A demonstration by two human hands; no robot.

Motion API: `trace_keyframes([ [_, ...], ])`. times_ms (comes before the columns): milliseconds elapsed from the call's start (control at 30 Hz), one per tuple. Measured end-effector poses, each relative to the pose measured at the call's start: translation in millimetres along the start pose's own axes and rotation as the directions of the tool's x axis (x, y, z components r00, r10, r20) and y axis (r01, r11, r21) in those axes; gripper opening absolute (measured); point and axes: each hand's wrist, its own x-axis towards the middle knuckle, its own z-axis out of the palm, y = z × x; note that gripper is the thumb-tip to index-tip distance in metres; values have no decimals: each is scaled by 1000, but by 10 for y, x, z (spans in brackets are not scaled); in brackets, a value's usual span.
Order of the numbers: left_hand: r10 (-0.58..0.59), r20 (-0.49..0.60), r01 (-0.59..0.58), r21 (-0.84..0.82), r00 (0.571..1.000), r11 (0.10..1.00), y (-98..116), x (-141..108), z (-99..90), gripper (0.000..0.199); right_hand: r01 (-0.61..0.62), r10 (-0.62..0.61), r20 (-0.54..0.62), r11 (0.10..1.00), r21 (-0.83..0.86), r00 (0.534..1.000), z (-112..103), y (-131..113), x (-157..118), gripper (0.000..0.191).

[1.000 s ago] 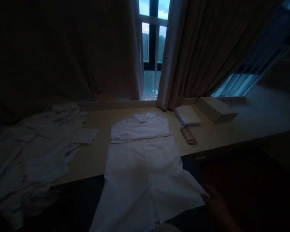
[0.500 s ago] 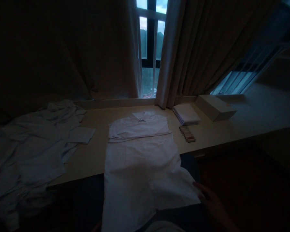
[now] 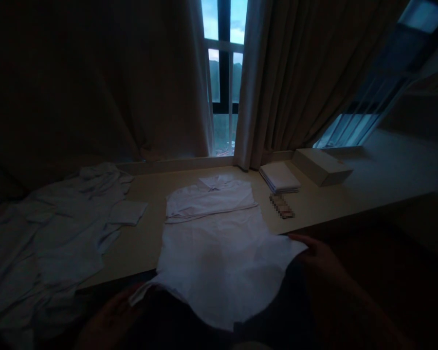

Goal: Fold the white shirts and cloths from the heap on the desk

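A white collared shirt (image 3: 215, 253) lies partly on the table, its collar toward the window and a fold running across it below the collar. Its lower part hangs past the front edge toward me. My right hand (image 3: 316, 253) pinches the hem's right corner, raised off to the side. On the opposite side, my left hand (image 3: 118, 308) grips the left corner of the hem; its fingers are dim in the poor light. Between both hands the hem sags in a curve.
White garments (image 3: 65, 233) lie in a loose pile on the left of the table (image 3: 138, 243). Toward the right sit a folded white stack (image 3: 279, 177), a pale box (image 3: 323, 166) and a small blurred-out item (image 3: 282, 206). Curtains (image 3: 292, 73) hang behind, around a narrow window (image 3: 224, 73).
My right hand has lifted its hem corner upward. My left hand has come into view holding the other corner, and the hem is now spread and raised. The view has tilted slightly.
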Motion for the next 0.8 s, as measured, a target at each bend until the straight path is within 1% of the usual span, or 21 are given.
trace_keyframes([
  [33,35,122,-46,89,992,995,170,130,79,60,51,-54,-26,996,-76,998,61,-101,157,57],
  [67,60,204,-98,182,977,978,327,264,173,55,106,-113,-38,984,-144,993,131,-184,328,50],
  [100,95,198,-142,233,975,962,459,401,275,52,159,-173,-51,965,-208,984,202,-245,509,44],
  [167,143,208,-201,292,968,935,630,695,482,49,178,-205,-65,941,-287,977,335,-301,882,33],
  [233,205,187,-261,352,961,899,669,1012,669,50,178,-224,-92,917,-358,970,437,-281,1236,28],
  [300,261,138,-294,387,955,874,614,1320,825,51,159,-232,-125,890,-428,965,508,-212,1539,25],
  [333,267,125,-295,384,956,875,569,1456,890,51,141,-224,-138,882,-449,965,535,-164,1666,24],
  [400,243,115,-269,367,963,891,470,1668,1000,48,87,-178,-157,883,-462,971,579,-50,1867,20],
  [500,174,127,-208,337,976,918,347,1825,1110,43,-7,-87,-183,889,-458,979,625,157,2054,15],
  [600,109,134,-145,302,985,942,282,1856,1147,43,-80,-19,-214,893,-443,977,642,373,2153,18],
  [700,85,134,-118,261,987,958,265,1841,1121,46,-85,0,-212,915,-395,977,633,528,2211,24],
  [800,94,147,-116,152,985,982,283,1802,1077,51,-47,-13,-181,946,-320,983,603,583,2253,32],
])
